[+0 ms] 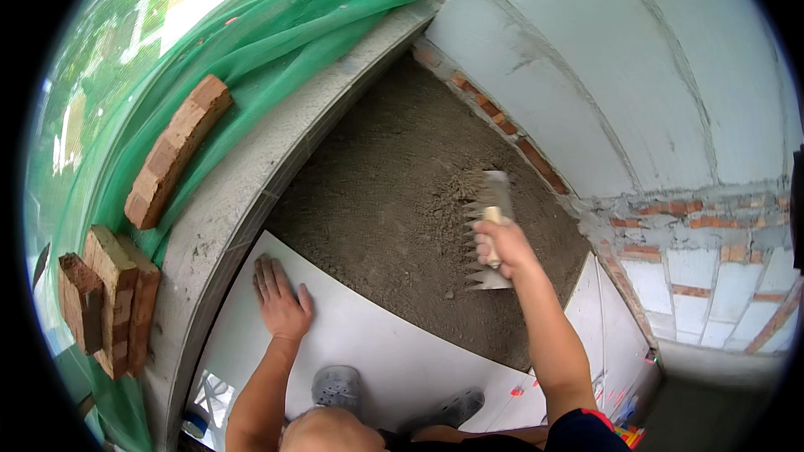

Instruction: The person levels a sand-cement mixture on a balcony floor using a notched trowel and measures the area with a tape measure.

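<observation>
My right hand (509, 247) is wrapped round the pale handle of a notched trowel (497, 190), a wide metal blade with a toothed left edge. The blade rests on or just above a bed of dark grey-brown, sandy mortar (377, 167); exact contact cannot be made out. Crumbly mortar is heaped along the teeth near the blade's far end. My left hand (283, 301) lies flat, fingers stretched, on a large white floor tile (368, 326) close to its far left corner. Along its far edge the tile meets the mortar bed.
Left of the bed runs a concrete ledge (239, 163) with green netting (276, 59), a lone brick piece (177, 151) and several stacked bricks (113, 293). A grey block wall (578, 59) bounds the right. Red tile clips (517, 391) sit at the tile's near right edge. Grey clogs (337, 387) stand on the tile.
</observation>
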`<state>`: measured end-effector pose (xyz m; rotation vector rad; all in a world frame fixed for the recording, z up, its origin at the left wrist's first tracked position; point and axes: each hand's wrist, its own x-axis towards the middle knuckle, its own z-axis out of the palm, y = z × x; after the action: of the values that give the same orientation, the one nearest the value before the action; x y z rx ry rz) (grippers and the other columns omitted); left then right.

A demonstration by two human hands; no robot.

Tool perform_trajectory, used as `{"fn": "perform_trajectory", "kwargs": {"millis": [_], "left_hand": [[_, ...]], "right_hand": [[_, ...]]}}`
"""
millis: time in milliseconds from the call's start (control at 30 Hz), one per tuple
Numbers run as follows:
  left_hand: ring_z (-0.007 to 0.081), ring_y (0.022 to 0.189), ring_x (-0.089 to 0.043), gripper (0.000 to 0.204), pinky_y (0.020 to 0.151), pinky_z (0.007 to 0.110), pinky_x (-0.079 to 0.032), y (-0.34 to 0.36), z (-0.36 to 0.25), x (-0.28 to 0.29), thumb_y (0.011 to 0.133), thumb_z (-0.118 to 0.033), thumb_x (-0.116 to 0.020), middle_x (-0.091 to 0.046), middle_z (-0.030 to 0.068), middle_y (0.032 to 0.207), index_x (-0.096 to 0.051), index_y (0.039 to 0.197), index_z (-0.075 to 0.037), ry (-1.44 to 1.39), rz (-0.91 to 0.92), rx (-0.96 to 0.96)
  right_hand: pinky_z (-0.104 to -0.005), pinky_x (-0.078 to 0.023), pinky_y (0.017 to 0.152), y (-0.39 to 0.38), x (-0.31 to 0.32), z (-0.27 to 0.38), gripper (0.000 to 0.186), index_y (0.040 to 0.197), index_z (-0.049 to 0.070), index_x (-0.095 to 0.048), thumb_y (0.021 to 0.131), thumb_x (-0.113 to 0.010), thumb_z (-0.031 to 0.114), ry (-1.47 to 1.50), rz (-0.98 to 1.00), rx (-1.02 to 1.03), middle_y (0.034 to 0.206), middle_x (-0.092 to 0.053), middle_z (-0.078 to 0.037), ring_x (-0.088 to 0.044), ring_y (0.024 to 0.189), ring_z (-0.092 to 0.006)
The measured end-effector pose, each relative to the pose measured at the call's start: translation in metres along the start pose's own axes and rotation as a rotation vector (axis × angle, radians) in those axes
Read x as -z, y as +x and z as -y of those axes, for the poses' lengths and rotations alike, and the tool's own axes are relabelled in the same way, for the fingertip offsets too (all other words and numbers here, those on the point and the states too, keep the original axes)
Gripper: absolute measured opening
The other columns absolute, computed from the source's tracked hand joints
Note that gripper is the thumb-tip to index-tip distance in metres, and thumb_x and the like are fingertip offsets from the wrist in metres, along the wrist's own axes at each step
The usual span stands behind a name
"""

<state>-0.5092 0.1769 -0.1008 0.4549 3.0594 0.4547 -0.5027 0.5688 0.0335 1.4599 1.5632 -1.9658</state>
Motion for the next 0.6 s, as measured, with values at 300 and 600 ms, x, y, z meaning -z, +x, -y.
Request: {"fn": "perform_trajectory", "kwargs": {"millis": [300,600], "left_hand": [[0.0439,0.141,-0.02,0.073,0.115,0.053,-0.017,0.01,-0.017,-0.01,0.084,-0.028,-0.05,-0.025,0.0282,0.15,-0.027,0.141,0.011,-0.054,0.017,-0.015],[0.0433,0.141,-0.02,0.073,0.115,0.053,-0.017,-0.002,0.001,-0.001,0.083,-0.028,-0.05,-0.026,0.0283,0.149,-0.027,0.141,0.011,-0.024,0.038,0.025]], "right_hand": [[-0.0247,-0.041,0.04,0.134,-0.102,0.059,0.014,0.084,0.008,-0.044,0.088,-0.057,0.007,0.239,0.222,0.054,0.063,-0.048,0.0,-0.046,0.048,-0.0087],[-0.0263,-0.044,0.037,0.07,-0.1,0.052,0.016,0.091,0.007,-0.044,0.089,-0.06,0.008,0.01,0.076,0.137,0.065,-0.05,-0.002,-0.049,0.046,-0.0108]]}}
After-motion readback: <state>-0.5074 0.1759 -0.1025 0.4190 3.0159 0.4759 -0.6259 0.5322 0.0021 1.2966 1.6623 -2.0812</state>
